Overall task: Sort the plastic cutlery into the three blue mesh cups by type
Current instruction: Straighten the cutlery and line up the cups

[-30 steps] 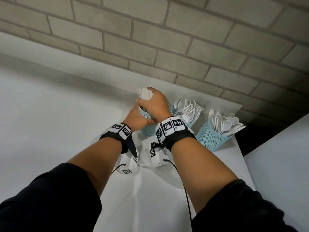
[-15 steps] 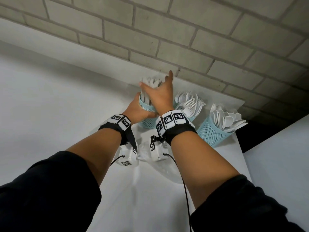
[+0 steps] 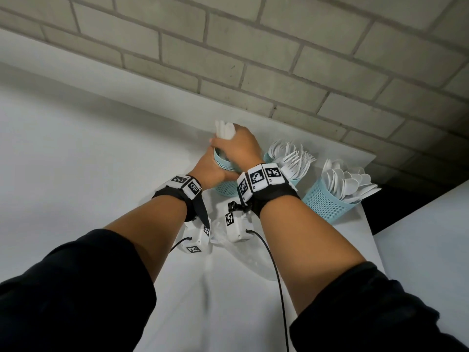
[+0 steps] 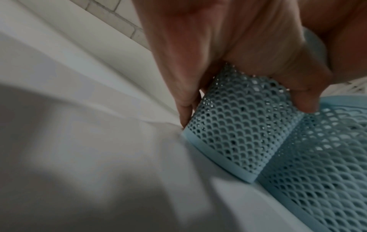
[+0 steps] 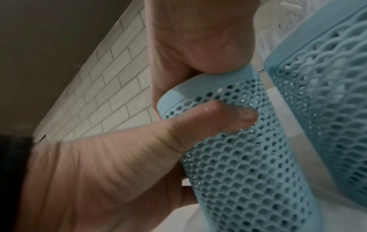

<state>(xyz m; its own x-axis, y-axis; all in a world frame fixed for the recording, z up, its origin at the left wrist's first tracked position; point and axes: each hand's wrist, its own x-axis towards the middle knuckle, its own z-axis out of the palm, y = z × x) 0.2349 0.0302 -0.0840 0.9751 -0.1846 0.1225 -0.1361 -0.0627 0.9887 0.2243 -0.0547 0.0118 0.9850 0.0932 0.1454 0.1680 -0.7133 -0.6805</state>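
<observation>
Your left hand (image 3: 209,171) wraps the left mesh cup (image 3: 226,185) from its left side, thumb (image 5: 224,117) pressed across the mesh and fingers curled round the far wall; the cup stands upright on the white table (image 3: 76,153), its base touching the middle cup (image 4: 327,157). Your right hand (image 3: 239,148) sits over the rim, fingers curled about a bundle of white knives (image 3: 224,129); their long axis runs nearly vertical, free ends pointing up toward the brick wall (image 3: 253,59). The forks (image 3: 294,158) fan up and rightward from the middle cup; the spoons (image 3: 347,181) lean rightward in the right cup (image 3: 327,201), which stands apart.
</observation>
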